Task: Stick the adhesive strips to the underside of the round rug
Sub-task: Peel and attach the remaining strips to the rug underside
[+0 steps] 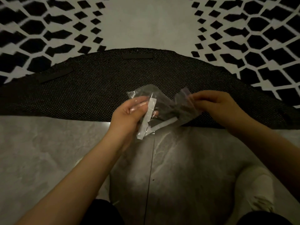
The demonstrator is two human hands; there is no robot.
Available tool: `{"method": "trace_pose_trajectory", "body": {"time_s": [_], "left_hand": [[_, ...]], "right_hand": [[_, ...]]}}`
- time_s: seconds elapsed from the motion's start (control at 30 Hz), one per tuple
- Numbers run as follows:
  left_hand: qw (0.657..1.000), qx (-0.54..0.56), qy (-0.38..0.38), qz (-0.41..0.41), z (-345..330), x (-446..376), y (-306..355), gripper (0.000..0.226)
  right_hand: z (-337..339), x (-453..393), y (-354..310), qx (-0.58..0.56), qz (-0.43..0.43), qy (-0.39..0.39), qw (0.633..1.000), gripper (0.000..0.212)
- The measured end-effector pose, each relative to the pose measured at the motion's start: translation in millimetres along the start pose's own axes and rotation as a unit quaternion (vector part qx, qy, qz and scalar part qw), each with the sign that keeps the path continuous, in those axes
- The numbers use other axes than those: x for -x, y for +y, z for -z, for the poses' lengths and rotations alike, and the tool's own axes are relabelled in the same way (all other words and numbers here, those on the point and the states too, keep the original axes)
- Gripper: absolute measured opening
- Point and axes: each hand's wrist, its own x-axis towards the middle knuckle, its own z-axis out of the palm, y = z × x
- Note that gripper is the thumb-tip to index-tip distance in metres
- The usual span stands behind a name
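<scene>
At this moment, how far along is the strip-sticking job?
Done: two strips sit on the folded-back underside, near its edge. In hand: the left hand and right hand hold a clear bag of dark strips. Left: sticking those on; a third strip at right is unclear.

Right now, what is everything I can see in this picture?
Rug: one, black and white pattern, spread across the top, its near edge folded over.
Rug underside: one, black with fine pale dots, facing up across the middle.
Strips stuck on the underside: at least two, black, one near the top edge, one at the left.
Plastic bag: one, clear, with dark pieces and white strips inside, held between both hands.
Floor: grey tiles, in front.
Sock: one, white, lower right.
Left hand: grips the bag's left end.
Right hand: pinches the bag's right end.
</scene>
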Motion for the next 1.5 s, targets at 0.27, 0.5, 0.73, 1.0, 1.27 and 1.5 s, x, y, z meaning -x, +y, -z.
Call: {"method": "trace_pose_trajectory", "body": {"time_s": [0.27, 0.5, 0.73, 1.0, 1.27, 1.5], "left_hand": [[0.998, 0.056, 0.000, 0.042, 16.4, -8.3, -3.9, 0.025], [0.989, 0.126, -0.038, 0.072, 20.6, -12.1, 4.1, 0.034], [0.898, 0.412, -0.125, 0.093, 25.2, -0.1, 4.7, 0.084], [0.893, 0.438, -0.102, 0.019, -0.8, -18.2, 24.9, 0.058], [0.939, 0.341, 0.020, 0.038, -25.6, -26.4, 36.4, 0.023], [0.953, 0.292, 0.033, 0.074, -28.5, -25.3, 37.7, 0.027]], "right_hand": [[3.2, 3.5, 3.9, -0.023, 0.064, 0.002, 0.998, 0.014], [0.0, 1.4, -0.4, -0.115, 0.032, -0.076, 0.990, 0.008], [-1.0, 7.7, 2.1, -0.416, -0.011, -0.148, 0.897, 0.042], [-22.2, 17.1, -19.2, -0.417, -0.038, -0.196, 0.887, 0.041], [-44.1, 6.6, -19.8, -0.051, 0.230, -0.070, 0.969, 0.018], [-37.3, -2.4, -16.6, 0.244, 0.415, 0.024, 0.876, 0.037]]}}
